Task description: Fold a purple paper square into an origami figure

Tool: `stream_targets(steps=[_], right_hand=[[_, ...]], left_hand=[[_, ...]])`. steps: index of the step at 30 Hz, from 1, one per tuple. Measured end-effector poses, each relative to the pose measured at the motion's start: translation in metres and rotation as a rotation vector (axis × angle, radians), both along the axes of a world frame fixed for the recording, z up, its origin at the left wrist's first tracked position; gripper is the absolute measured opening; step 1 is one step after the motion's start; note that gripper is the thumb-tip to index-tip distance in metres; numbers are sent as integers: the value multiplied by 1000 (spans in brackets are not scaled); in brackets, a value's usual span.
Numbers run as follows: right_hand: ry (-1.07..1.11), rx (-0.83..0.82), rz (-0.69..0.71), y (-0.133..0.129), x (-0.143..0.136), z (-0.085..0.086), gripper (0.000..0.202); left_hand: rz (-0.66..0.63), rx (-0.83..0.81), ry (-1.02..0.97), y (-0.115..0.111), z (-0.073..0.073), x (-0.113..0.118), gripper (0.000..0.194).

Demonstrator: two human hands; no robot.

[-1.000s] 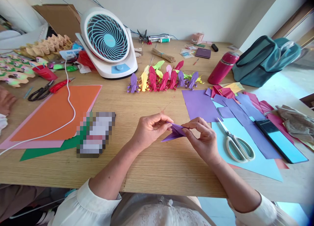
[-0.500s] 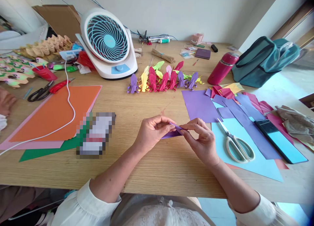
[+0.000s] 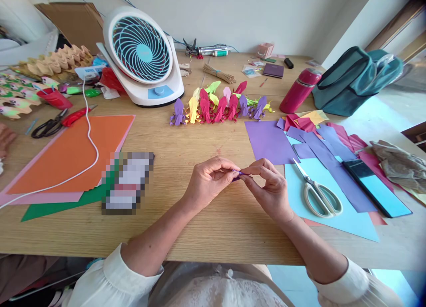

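Between my two hands, just above the wooden table, is a small folded purple paper (image 3: pixel 237 178). My left hand (image 3: pixel 210 178) pinches its left end between thumb and fingers. My right hand (image 3: pixel 269 185) pinches the right end, its fingertips close to those of the left. Fingers hide most of the paper. Beyond the hands stand several folded paper figures (image 3: pixel 219 108) in purple, yellow, red, pink and green. White-handled scissors (image 3: pixel 321 194) lie on a light blue sheet (image 3: pixel 354 222) to the right, near a purple sheet (image 3: pixel 269 143).
A white fan (image 3: pixel 144 54) stands at the back left. Orange sheets (image 3: pixel 66 158) and a phone (image 3: pixel 128 183) lie left. On the right are a dark phone (image 3: pixel 376 187), a red bottle (image 3: pixel 301 90) and a teal bag (image 3: pixel 353 83). Part of another person's hand (image 3: pixel 5 140) shows at the far left.
The fingertips of both hands have come closer together, and less of the purple paper shows beneath them. The whole view has shifted slightly.
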State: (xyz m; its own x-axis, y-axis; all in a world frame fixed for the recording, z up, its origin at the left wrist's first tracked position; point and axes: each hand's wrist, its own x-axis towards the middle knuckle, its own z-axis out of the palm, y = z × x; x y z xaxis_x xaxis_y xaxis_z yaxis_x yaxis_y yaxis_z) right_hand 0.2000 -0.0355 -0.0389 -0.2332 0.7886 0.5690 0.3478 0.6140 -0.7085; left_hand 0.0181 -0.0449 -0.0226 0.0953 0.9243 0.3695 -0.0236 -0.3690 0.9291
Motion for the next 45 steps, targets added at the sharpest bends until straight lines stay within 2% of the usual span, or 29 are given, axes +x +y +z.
stream_targets(steps=[7,12,17,22,26,34,40,45], right_hand=[[-6,9,-10,-1,-2,0,7],[-26,8,-12,-1,-3,1,5],[-56,21,-29,-1,-3,1,7],[-126,116,-56,-1,-3,1,7],[-125,112,-67,0,-2,1,7],[-219,176,-58,0,0,2,9],[-166,134,-64,2,2,2,5],[-205,157,-41,3,3,1,8]], left_hand=[[-19,-5,-8,-2,-1,2,4],[-31,-66,-39,-2,-1,2,4],[-23,-94,56,-1,0,0,5],[50,64,279,-1,3,-2,8],[84,90,274,-1,2,-4,8],[56,334,555,3,-1,-11,7],[105,333,515,4,0,-10,15],[102,375,577,4,1,-10,11]])
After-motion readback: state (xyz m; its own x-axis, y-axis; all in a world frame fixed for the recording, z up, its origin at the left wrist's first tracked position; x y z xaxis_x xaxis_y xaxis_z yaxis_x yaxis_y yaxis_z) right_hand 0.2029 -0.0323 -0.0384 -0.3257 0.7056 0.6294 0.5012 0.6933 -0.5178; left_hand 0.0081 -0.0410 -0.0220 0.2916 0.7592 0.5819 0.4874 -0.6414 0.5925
